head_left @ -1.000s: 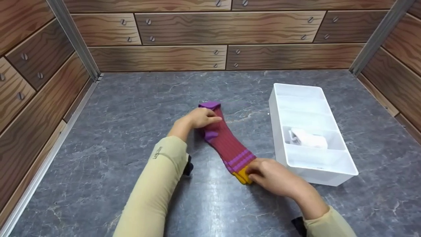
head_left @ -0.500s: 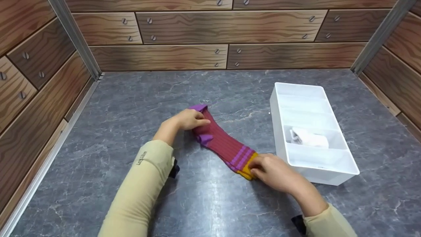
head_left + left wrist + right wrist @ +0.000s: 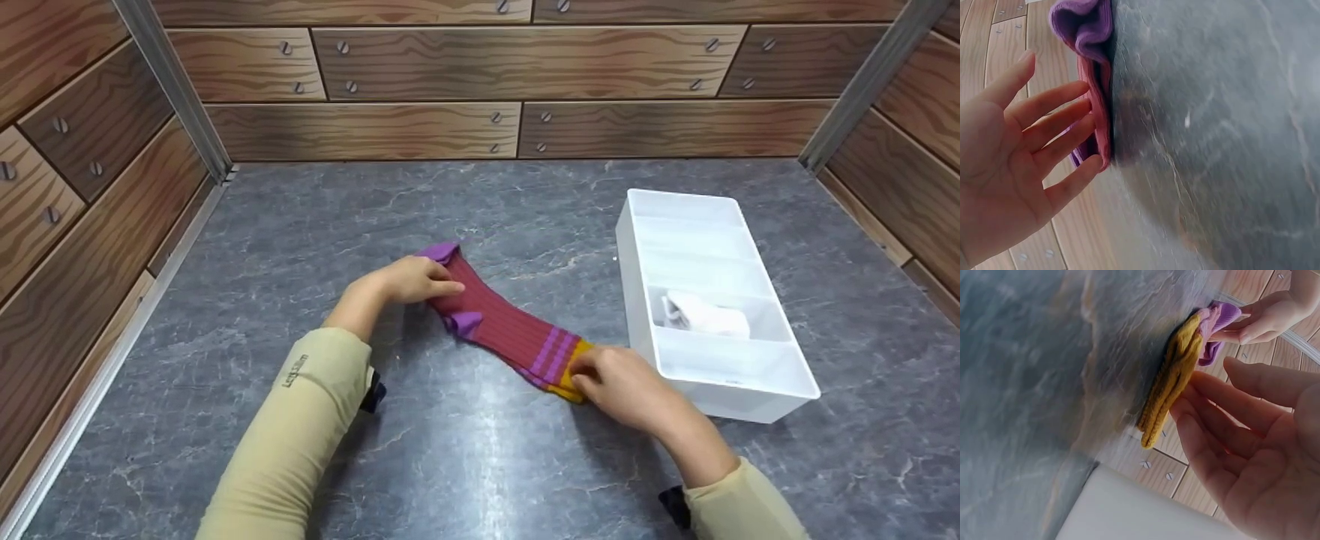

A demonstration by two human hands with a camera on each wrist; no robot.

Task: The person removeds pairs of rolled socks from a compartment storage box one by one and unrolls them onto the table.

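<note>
A pair of dark red ribbed socks point(image 3: 506, 319) lies stacked on the grey tabletop, slanting from upper left to lower right. Toes and heels are purple, purple stripes ring the leg, and the cuffs point(image 3: 1171, 382) are mustard yellow. My left hand point(image 3: 401, 281) rests over the foot part, fingertips on the fabric; the left wrist view shows its thumb apart and its fingers nearly straight against the layered edge. At the cuff end, my right hand point(image 3: 622, 386) touches the yellow ribbing with its fingertips, the thumb standing away from the cloth in the right wrist view.
A white divided box point(image 3: 641, 300) stands on the right, close beyond my right hand. One compartment holds a rolled white cloth item point(image 3: 705, 315). Wood-patterned walls point(image 3: 420, 131) border the table at the back and both sides.
My left hand has moved left and slightly toward me, the toe end shifting with it. The cuff end has swung a little up and right with my right hand, so the socks lie less steeply.
</note>
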